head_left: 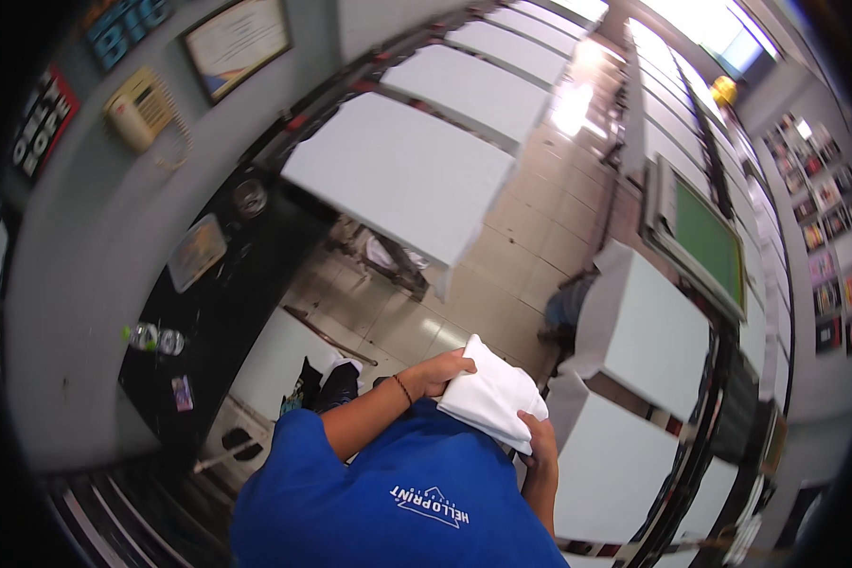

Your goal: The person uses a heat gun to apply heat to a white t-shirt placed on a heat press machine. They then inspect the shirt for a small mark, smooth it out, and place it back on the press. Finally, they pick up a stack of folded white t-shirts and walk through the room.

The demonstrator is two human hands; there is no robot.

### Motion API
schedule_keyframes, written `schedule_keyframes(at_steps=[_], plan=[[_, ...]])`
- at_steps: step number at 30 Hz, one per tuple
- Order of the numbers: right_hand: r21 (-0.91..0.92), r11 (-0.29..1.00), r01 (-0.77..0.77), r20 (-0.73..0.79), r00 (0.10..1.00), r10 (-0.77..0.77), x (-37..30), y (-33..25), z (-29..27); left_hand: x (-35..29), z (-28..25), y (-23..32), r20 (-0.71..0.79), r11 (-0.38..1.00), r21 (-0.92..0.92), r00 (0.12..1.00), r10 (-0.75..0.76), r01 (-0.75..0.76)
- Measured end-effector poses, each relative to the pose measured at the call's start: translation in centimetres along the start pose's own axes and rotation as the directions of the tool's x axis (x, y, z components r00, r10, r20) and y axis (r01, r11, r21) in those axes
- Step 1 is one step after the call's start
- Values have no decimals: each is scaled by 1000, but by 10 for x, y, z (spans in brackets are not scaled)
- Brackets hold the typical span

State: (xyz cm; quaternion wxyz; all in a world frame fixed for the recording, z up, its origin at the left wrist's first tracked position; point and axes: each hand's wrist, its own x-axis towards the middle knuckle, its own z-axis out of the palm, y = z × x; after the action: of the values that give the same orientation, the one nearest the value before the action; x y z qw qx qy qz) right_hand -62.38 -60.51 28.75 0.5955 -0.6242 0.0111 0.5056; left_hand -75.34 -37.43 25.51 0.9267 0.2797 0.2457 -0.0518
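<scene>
A folded white cloth (492,390), which looks like a garment, is held in front of my body. My left hand (442,372) grips its left edge, the thumb on top and the other fingers hidden beneath. At its lower right corner my right hand (540,438) is closed on the cloth, with part of the fingers out of sight under it. The cloth lies in a flat, rectangular bundle between both hands. A dark bracelet circles my left wrist.
Long rows of white printing boards (402,170) line both sides of a tiled aisle (530,227). A green screen frame (705,241) rests on the right row. To the left, a black table (246,256) bears a plastic bottle (156,339) and a clear container (199,251).
</scene>
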Motion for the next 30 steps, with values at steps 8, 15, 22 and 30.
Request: schedule_keyframes(at_steps=[8,15,22,30], plan=[[-346,938,19,224,972,63,128,-48,63,-37,-50,44,-242,935,-77,917,318,-345],[-185,920,346,604,778,-171,102,-148,96,-110,20,106,-34,647,432,706,707,-628],[-197,905,378,688,711,-147,144,-186,102,-64,28,111,-46,487,617,590,806,-618],[-57,898,436,790,569,-226,195,-219,74,-33,58,131,-68,493,447,521,851,-746]])
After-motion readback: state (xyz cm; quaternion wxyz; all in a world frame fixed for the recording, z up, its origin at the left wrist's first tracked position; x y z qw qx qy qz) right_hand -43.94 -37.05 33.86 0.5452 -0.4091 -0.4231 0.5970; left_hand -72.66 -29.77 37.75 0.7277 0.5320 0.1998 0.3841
